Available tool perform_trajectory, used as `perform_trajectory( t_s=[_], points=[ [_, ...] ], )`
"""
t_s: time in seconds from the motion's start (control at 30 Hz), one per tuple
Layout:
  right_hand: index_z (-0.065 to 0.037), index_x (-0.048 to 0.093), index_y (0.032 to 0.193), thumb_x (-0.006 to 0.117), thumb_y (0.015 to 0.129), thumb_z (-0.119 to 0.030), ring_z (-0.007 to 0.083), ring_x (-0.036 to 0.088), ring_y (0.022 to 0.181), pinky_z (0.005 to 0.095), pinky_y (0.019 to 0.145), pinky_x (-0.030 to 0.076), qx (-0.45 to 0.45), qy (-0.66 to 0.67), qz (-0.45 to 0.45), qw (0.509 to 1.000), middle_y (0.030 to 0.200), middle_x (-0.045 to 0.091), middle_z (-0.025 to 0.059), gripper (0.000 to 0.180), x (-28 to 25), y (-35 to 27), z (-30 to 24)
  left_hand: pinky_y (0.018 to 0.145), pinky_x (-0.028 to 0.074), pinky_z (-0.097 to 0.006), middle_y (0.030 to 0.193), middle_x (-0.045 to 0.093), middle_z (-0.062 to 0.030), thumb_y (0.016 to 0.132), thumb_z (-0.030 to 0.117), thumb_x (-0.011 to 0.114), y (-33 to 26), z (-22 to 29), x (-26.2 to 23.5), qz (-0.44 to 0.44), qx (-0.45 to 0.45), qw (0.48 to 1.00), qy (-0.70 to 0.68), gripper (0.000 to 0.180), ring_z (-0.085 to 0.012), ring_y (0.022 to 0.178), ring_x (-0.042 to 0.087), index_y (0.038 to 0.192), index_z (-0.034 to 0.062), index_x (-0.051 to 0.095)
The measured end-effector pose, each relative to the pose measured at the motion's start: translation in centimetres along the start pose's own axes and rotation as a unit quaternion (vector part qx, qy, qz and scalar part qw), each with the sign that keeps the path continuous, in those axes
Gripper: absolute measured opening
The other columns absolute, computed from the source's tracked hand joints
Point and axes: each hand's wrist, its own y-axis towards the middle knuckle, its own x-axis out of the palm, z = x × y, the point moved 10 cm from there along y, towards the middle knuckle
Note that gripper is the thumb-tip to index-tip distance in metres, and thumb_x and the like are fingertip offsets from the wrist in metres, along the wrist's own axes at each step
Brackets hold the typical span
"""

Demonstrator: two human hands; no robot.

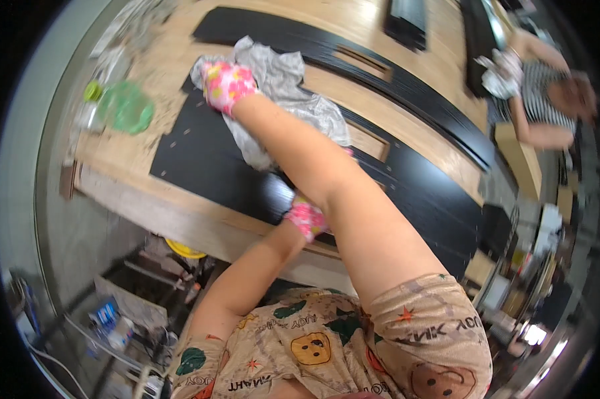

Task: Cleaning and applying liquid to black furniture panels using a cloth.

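Grey cloth (283, 93) is lying bunched on the black panel (200, 159) atop the wooden worktop (153, 213) — right hand (228, 85), in a pink flowered glove, is pressing down on the cloth's left end, fingers curled into the fabric, arm reaching fully across, likely for wiping pressure. Left hand (306, 218), gloved too, is bracing on the panel's near edge, probably steadying it — its fingers are hidden under the right arm, can't tell their state. Green bottle (123, 106) is standing off to the left.
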Motion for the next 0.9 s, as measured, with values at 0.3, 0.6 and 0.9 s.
perform_trajectory(
  t_s=[0.3,0.6,0.9],
  points=[
    [-0.006,0.058,0.113,0.06,0.079,-0.022,0.0345,0.06,0.106,0.0436,0.089,0.049,0.257,0.035,-0.046,0.965,0.113,0.062,0.0204,0.038,-11.8,-23.4,22.5,0.104,0.037,-0.042,0.126,0.057,-0.0148,0.08,0.044,0.065,2.8,4.2,-4.7,0.032,0.054,0.964,0.257,0.057,-0.0297,0.123,0.05,0.121,0.0057,0.057],
    [-0.007,0.06,0.102,0.049,0.083,-0.016,0.0322,0.065,0.092,0.0427,0.076,0.052,0.329,0.008,0.093,0.94,0.1,0.065,0.0172,0.024,-13.7,-31.0,22.2,0.112,0.021,-0.046,0.142,0.045,-0.0098,0.096,0.038,0.044,10.0,-6.4,-8.4,0.042,-0.015,0.924,0.381,0.043,-0.0305,0.133,0.037,0.134,0.0188,0.049],
    [-0.006,0.06,0.104,0.05,0.087,-0.021,0.034,0.063,0.094,0.0454,0.086,0.049,0.613,-0.212,0.141,0.748,0.103,0.063,0.021,0.025,-22.0,-60.8,33.9,0.112,0.022,-0.046,0.137,0.05,-0.0092,0.096,0.04,0.045,10.5,-4.7,-8.1,0.07,0.006,0.925,0.373,0.043,-0.0299,0.132,0.039,0.132,0.0183,0.052]
  ],
)
